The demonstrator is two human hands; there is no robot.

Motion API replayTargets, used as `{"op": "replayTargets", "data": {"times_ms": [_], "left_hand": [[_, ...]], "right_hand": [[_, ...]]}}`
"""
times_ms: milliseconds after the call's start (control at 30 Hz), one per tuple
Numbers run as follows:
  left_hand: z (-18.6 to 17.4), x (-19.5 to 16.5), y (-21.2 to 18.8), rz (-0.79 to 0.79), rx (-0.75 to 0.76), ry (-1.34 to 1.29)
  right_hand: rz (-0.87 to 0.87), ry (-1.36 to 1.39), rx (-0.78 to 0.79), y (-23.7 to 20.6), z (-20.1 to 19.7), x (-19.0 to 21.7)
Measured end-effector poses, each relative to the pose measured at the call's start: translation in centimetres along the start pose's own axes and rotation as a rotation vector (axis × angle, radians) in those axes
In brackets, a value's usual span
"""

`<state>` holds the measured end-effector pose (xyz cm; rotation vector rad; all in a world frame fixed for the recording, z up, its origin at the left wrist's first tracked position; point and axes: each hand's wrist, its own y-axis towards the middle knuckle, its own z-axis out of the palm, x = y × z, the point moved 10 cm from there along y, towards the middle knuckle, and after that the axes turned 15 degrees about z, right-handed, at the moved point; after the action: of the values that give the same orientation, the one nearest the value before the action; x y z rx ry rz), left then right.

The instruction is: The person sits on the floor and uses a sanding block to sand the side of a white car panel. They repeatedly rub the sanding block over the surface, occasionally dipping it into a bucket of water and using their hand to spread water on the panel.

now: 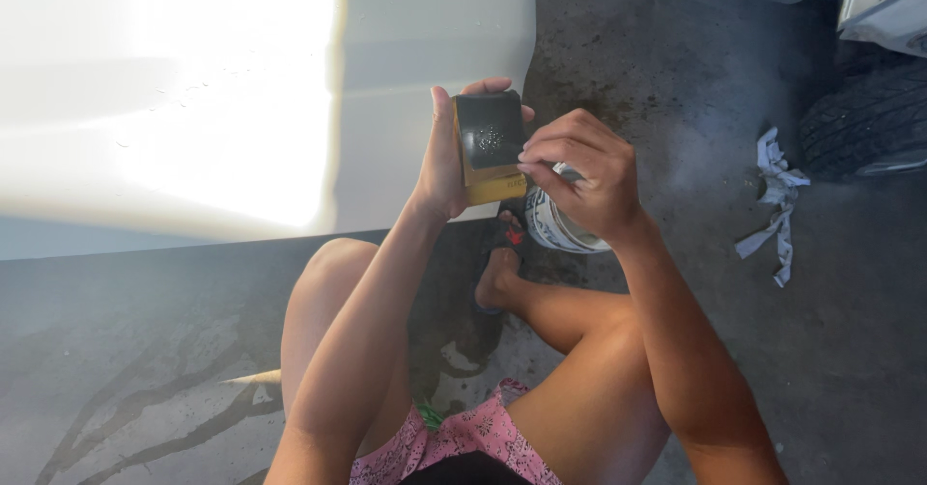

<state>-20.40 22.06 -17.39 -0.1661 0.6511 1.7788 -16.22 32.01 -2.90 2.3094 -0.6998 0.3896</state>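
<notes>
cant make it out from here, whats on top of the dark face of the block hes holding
A small patch of pale, glistening specks sits mid-face on the block, held in the left hand. The right hand pinches its lower right edge, hiding that corner and most of the white tub below.

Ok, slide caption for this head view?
Left hand holds a dark sanding block; right hand pinches its edge beside a white panel.

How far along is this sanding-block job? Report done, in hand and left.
Done: little shows; the white car panel is washed out by glare, so its finish cannot be judged. In hand: the left hand holds a yellow-edged block with a dark, wet-looking face, and the right hand touches its edge, above a white tub on the concrete floor. Left: the block is off the panel.
</notes>
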Motion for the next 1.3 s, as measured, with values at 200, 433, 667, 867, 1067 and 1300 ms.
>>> {"op": "replayTargets", "data": {"times_ms": [200, 433, 667, 867, 1067, 1300], "left_hand": [[1.1, 1.3, -0.1, -0.081, 0.093, -0.029], [3.8, 3.6, -2.1, -0.248, 0.205, -0.021], [5.3, 4.4, -3.1, -0.305, 0.323, 0.103], [4.6, 4.2, -2.9, -0.279, 0.276, 0.027], [1.1, 3.7, -2.0, -0.219, 0.124, 0.043], [-0.6, 3.3, -1.8, -0.162, 0.099, 0.174]], "right_hand": [[0.17, 0.197, -0.155, 0.0, -2.8, -2.9], [0.257, 0.219, -0.294, -0.6, -5.4, -6.4], [0.413, 0.238, -0.344, -0.4, -5.9, -9.8], [0.316, 0.214, -0.264, -0.3, -6.0, -6.5], [0.098, -0.279, 0.178, -0.8, 0.2, -0.6], [0.076, -0.442, 0.245, -0.3, 2.3, 0.9]]}}
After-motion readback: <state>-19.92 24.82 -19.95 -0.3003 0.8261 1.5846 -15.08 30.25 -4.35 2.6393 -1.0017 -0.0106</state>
